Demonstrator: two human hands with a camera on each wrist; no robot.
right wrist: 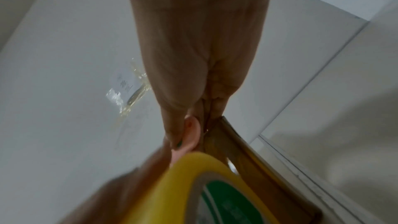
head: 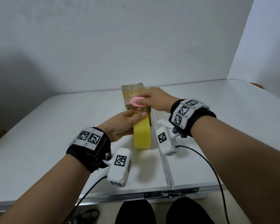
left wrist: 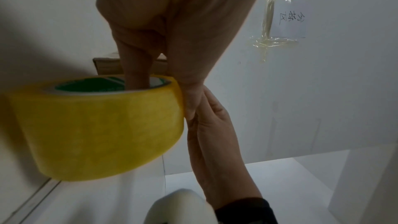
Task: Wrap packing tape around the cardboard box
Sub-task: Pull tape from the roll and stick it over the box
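A brown cardboard box (head: 132,92) stands upright at the table's middle, its faces shiny with tape. My left hand (head: 128,121) grips a yellow roll of packing tape (head: 142,135) just in front of the box, fingers through its green-lined core (left wrist: 90,86) and thumb on the outer rim. My right hand (head: 149,99) pinches a small pink cutter (head: 137,101) over the box's near top edge, just above the roll. In the right wrist view the pink cutter (right wrist: 190,135) sits between thumb and fingers beside the box (right wrist: 232,142). Any tape strip between roll and box is hidden.
The white folding table (head: 55,143) has a centre seam (head: 162,152) running toward me and a latch at the front edge. White walls close the back and right. A taped paper note (left wrist: 286,11) hangs on the wall. Cables trail from both wrist cameras.
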